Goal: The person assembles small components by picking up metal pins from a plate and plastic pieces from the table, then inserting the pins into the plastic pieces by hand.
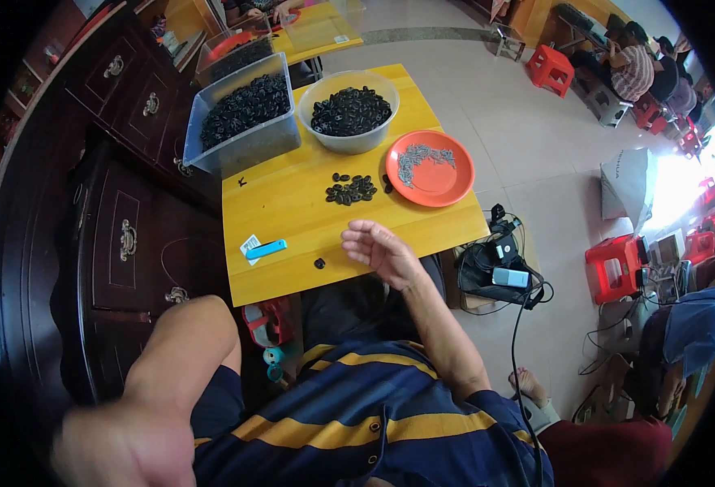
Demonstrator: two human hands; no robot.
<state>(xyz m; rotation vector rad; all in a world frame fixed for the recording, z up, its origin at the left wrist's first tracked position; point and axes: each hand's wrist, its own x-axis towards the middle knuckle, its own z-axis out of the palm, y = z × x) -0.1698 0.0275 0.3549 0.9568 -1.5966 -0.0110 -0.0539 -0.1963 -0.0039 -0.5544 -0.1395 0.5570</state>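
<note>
My right hand (380,250) hovers above the near right part of the yellow table (292,286). Its fingers are loosely curved, and nothing shows in them. Left of it lies a single small black oval piece (319,263). Farther off is a loose group of the same black pieces (351,190), some with holes. A red-orange plate (459,185) beyond the hand bears many small grey pin-like pieces (410,166). My left hand (130,445) is off the table at the lower left, its arm bent. Motion blur smears it, hiding its fingers.
Black pieces fill a translucent box (248,154) and a round tub (356,146) at the table's far side. A bright blue flat tool (267,249) lies on a white label. Dark drawers (122,243) stand left; a black bag with cables (487,284) sits right.
</note>
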